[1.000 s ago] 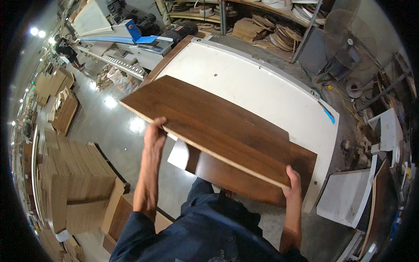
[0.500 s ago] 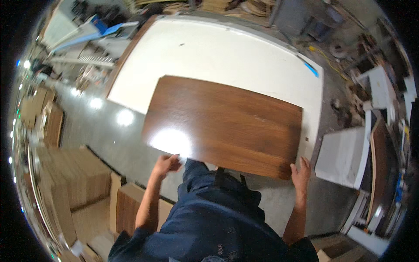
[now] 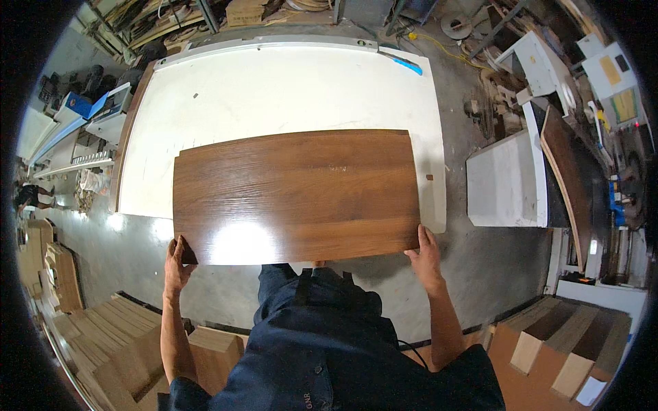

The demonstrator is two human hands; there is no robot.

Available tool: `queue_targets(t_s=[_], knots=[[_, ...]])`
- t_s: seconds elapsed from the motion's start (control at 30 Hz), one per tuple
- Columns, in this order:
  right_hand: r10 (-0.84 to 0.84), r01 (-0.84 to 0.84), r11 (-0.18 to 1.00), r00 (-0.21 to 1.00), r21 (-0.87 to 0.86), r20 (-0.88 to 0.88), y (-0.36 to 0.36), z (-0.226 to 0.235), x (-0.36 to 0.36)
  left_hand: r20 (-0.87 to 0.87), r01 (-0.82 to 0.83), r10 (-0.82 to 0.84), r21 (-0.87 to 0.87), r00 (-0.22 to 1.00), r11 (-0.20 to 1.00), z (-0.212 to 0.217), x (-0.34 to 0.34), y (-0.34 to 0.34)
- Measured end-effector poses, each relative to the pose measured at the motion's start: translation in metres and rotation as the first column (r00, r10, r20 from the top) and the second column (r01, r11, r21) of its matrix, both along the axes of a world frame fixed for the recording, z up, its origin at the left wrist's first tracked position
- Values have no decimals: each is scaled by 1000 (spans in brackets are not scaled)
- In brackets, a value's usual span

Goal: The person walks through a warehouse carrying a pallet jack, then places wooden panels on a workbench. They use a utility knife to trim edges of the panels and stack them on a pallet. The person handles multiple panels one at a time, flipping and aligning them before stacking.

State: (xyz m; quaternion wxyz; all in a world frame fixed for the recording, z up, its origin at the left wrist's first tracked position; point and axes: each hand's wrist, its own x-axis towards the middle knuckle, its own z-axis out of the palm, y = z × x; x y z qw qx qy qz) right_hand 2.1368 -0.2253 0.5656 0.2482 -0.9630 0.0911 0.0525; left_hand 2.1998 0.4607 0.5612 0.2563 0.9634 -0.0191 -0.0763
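Observation:
A brown wood-grain board [image 3: 308, 192] lies across the near side of a white-topped table [image 3: 288, 89], its near edge reaching out past the tabletop toward my body. My left hand [image 3: 177, 266] grips the board's near left corner, fingers and thumb closed on the edge. At the near right corner my right hand [image 3: 425, 257] is closed on the board too, with the thumb below the corner and fingers along the side. Glare whitens the board's near left part. What lies beneath the board is hidden.
A blue-handled cutter [image 3: 406, 65] lies at the table's far right corner, beside a long metal straightedge [image 3: 274, 42]. Stacks of panels [image 3: 110, 335] stand at the left and more panels [image 3: 555, 342] at the right. A white cabinet [image 3: 507, 181] is right of the table.
My left hand has moved out to the board's near left corner and taken hold there. My right hand has closed on the right corner. The view has turned, so the board appears more level.

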Motion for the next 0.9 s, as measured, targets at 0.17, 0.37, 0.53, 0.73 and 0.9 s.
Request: queue_targets(t_s=[0.17, 0.37, 0.53, 0.73, 0.9], knots=[[-54, 56, 998, 998, -42, 40, -7, -6, 9, -25, -14, 12, -64, 1000, 998, 2, 14, -13], [-98, 102, 994, 991, -38, 92, -6, -9, 23, 169, 69, -75, 38, 983, 997, -18, 19, 2], [-77, 84, 987, 995, -139, 58, -4, -4, 18, 68, 75, -81, 81, 994, 994, 9, 25, -16], [-48, 53, 985, 998, -164, 38, -8, -12, 17, 46, 62, -75, 237, 996, 970, 24, 24, -18], [-40, 44, 979, 999, -199, 24, -10, -18, 23, 52, 35, -49, 239, 997, 970, 11, 17, -10]])
